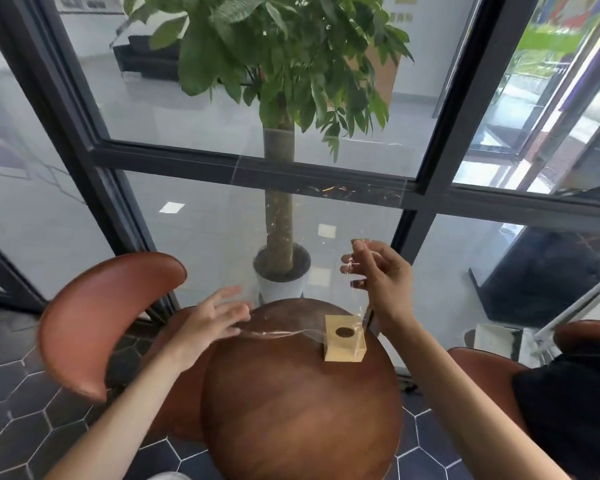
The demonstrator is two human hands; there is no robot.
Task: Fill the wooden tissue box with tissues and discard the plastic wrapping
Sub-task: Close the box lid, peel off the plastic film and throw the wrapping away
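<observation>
Plastic wrapping (278, 332), clear and nearly invisible, stretches between both hands above the round wooden table (291, 410). Right hand (381, 275) is raised, fingers pinched on one end of the film; left hand (215, 318) is spread wide, touching the other end. Wooden tissue box (344, 338) sits near the table's far right edge, beneath the right hand

You had a pale tan wooden tissue box (344, 338) with a dark round hole near the far right edge of the round reddish-brown wood-grain table (291, 403). Clear glossy plastic wrapping (278, 332) glinted. Dark hexagonal floor tiles (25, 410) showed pale grout lines.
</observation>
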